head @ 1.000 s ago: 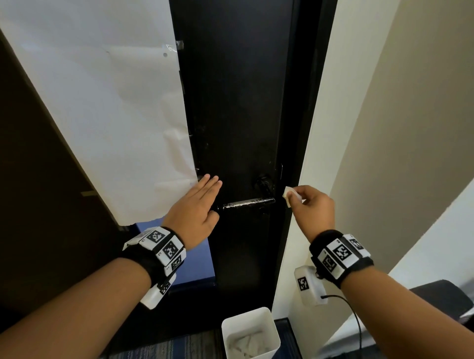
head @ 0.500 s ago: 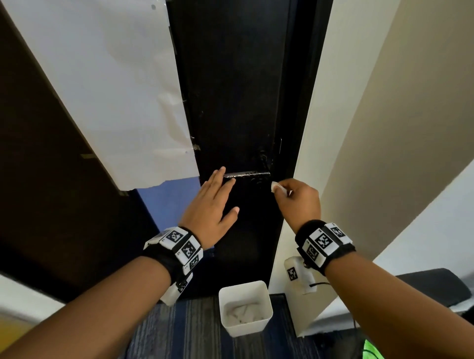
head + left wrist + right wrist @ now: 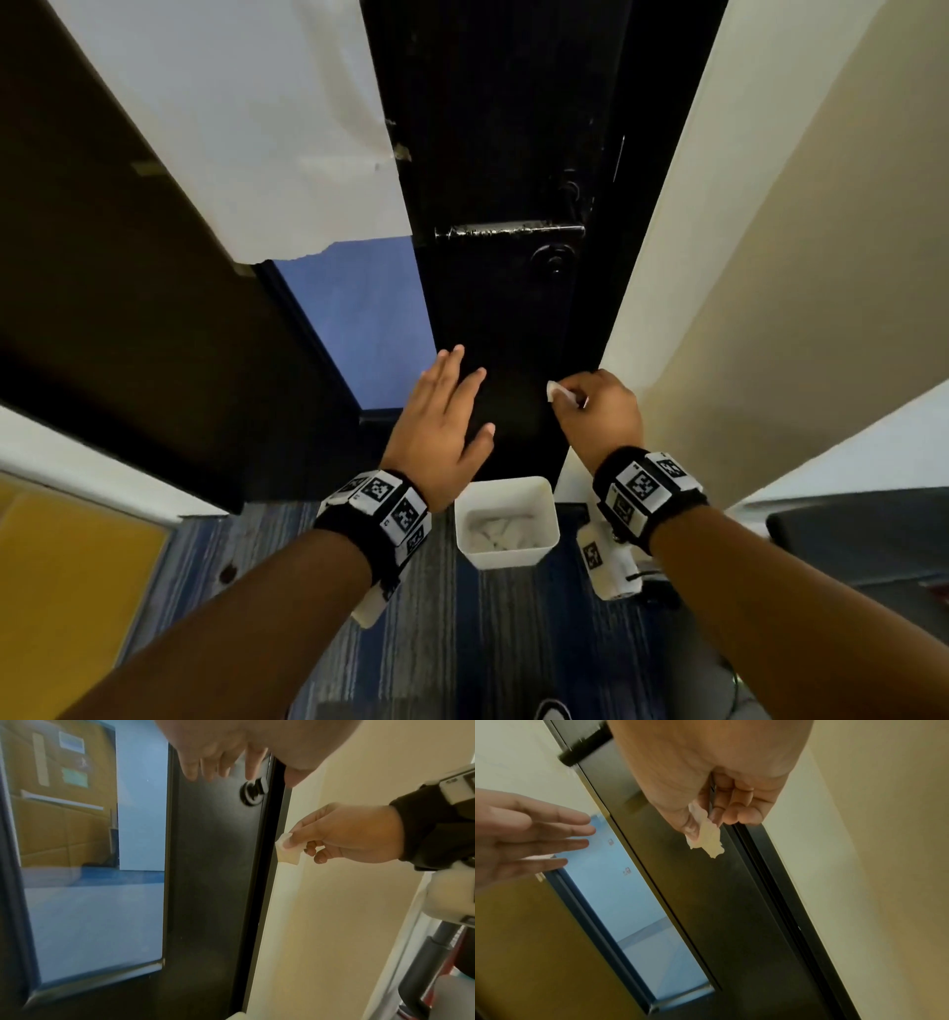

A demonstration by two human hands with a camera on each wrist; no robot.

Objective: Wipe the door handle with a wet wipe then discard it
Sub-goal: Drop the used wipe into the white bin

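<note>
The black lever door handle (image 3: 508,231) sticks out from the dark door (image 3: 493,128), well above both hands. My right hand (image 3: 595,411) pinches a small crumpled white wet wipe (image 3: 557,391) between thumb and forefinger, near the door's right edge; the wipe (image 3: 707,838) (image 3: 286,850) hangs below the fingertips. My left hand (image 3: 441,421) is flat with straight spread fingers in front of the lower door panel, holding nothing. A white square bin (image 3: 506,550) stands on the floor below the two hands, with crumpled white wipes inside.
A large white paper sheet (image 3: 246,128) covers the door's glass panel (image 3: 359,329) on the left. A cream wall (image 3: 770,257) runs along the right. Blue striped carpet (image 3: 462,642) lies underfoot, and a dark chair (image 3: 862,529) sits at the right edge.
Both hands have dropped from the handle's height to well below it, toward the bin. The right hand still pinches the wipe; the view has tilted downward.
</note>
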